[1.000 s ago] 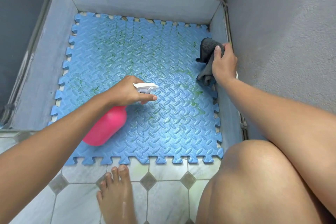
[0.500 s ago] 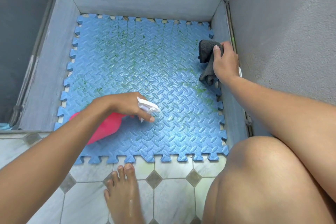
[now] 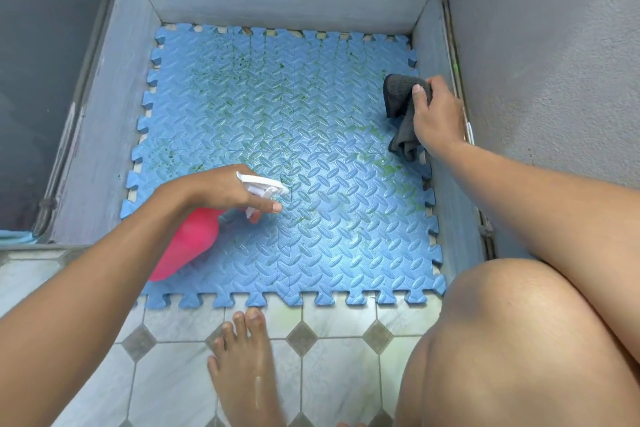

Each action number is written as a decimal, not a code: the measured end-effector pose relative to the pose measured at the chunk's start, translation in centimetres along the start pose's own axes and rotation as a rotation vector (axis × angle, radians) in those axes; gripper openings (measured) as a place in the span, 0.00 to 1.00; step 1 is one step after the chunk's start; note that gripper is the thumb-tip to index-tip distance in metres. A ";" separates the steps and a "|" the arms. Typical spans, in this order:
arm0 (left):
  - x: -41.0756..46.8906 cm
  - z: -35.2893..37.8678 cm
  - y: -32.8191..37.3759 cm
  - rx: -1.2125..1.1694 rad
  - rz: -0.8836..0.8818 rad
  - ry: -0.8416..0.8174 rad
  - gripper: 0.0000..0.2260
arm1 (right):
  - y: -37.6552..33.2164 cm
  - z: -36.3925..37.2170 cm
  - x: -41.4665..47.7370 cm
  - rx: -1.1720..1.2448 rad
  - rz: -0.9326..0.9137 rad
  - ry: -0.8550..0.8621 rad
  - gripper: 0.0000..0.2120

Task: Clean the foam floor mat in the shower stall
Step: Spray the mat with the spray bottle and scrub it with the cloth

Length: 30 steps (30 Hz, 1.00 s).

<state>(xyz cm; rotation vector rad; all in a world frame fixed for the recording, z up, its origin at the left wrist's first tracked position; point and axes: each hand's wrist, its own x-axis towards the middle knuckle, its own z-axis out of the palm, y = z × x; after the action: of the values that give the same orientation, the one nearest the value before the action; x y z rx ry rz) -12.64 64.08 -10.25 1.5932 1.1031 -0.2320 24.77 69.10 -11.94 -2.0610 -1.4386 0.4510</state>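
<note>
Left hand (image 3: 221,192) closed around pink spray bottle (image 3: 187,243) above foam mat (image 3: 311,149) near its front-left corner. Right hand (image 3: 436,118) clutching dark cloth (image 3: 401,107) at mat's right edge.

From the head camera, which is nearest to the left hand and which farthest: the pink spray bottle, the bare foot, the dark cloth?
1. Pink spray bottle: gripped in the left hand itself, over the mat's near left part.
2. Bare foot: on the tiles, just below that hand.
3. Dark cloth: across the blue mat, held by the right hand at the right wall.
</note>
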 end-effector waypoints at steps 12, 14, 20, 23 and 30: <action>-0.3 0.5 -1.0 0.001 -0.089 0.200 0.24 | -0.1 1.8 -0.8 -0.053 0.043 -0.202 0.13; -0.4 0.4 -0.9 -0.049 -0.125 0.366 0.24 | -0.4 3.7 -1.5 -0.113 0.093 -0.348 0.15; -1.2 -0.6 -0.8 -0.109 -0.121 0.424 0.25 | -5.4 8.3 -9.9 -0.299 -0.440 -0.825 0.15; -1.2 -0.9 -0.9 -0.116 -0.096 0.423 0.24 | -6.6 8.2 -14.6 -0.342 -0.765 -1.278 0.15; -0.5 -0.8 -2.6 -0.137 0.010 0.320 0.38 | -3.4 4.3 -8.6 -0.480 -0.608 -1.217 0.10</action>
<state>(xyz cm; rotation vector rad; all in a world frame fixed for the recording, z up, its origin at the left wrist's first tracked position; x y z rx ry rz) -15.14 64.36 -11.34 1.5454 1.3254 0.1084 16.65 63.07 -13.60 -1.4515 -2.9737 1.3011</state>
